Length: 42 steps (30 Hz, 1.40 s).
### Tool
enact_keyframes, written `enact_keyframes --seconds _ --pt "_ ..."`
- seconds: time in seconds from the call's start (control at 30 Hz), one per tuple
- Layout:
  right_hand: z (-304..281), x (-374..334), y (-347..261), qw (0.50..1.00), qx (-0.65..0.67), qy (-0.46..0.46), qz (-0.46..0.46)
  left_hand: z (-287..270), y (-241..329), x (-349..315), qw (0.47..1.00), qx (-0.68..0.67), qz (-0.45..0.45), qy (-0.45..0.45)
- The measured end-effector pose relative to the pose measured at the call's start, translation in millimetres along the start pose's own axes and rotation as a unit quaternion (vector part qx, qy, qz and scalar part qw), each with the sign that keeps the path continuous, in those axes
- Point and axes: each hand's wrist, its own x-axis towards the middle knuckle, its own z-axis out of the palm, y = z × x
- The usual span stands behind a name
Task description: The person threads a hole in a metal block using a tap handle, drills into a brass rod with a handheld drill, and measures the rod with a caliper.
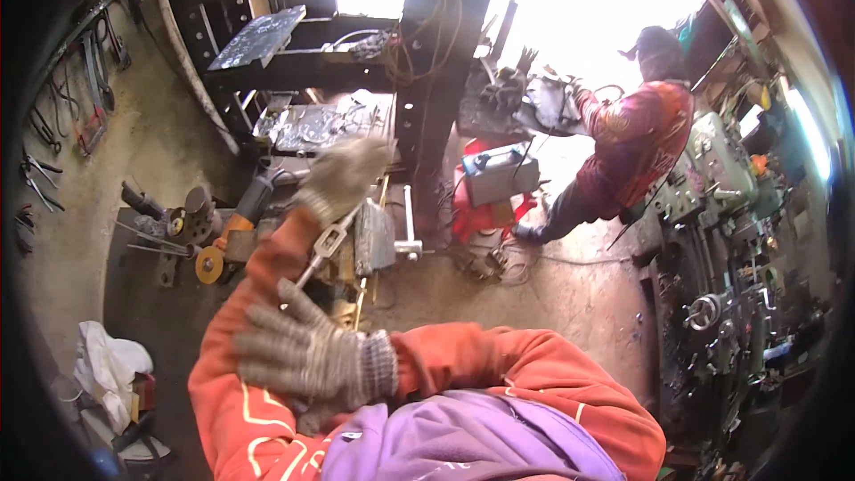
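My left hand (347,180), in a knitted work glove, reaches forward beside a metal turnbuckle (329,241). Motion blurs its fingers, so I cannot tell whether they grip the turnbuckle's upper end. My right hand (312,352), in a matching grey-brown glove, crosses to the left in front of my left sleeve. Its fingers are spread, with the fingertips near the lower rod of the turnbuckle. Just right of the turnbuckle is a grey metal block (374,239), and beside that a T-shaped metal bar (409,227).
An orange angle grinder (239,224) lies at the left near a yellow disc (209,264). Pliers (38,180) and other tools hang on the left wall. Ahead stands a dark steel rack (419,116). Another person (641,134) works at the right, near machinery (712,303).
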Motion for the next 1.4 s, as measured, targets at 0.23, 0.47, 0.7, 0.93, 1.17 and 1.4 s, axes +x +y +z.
enact_keyframes --seconds 0.23,0.47,0.7,0.93,1.17,1.4 --pt "-48 -88 93 0.974 -0.004 0.123 0.192 1 2 31 0.990 0.020 0.021 -0.137" --pt "44 -215 219 0.910 0.035 0.009 0.413 42 89 20 0.970 0.147 -0.076 -0.177" --pt "-24 -127 146 0.902 0.085 0.223 0.360 2 157 -106 0.992 0.119 -0.029 0.008" --pt "-39 -110 136 0.933 -0.011 0.163 0.321 -4 91 -119 0.937 0.213 -0.141 0.240" --pt "-41 -105 137 0.948 -0.008 0.136 0.287 6 -45 -28 0.950 -0.087 -0.272 0.127" --pt "-47 -112 128 0.922 0.014 0.156 0.353 64 -4 57 0.962 0.164 0.172 -0.132"
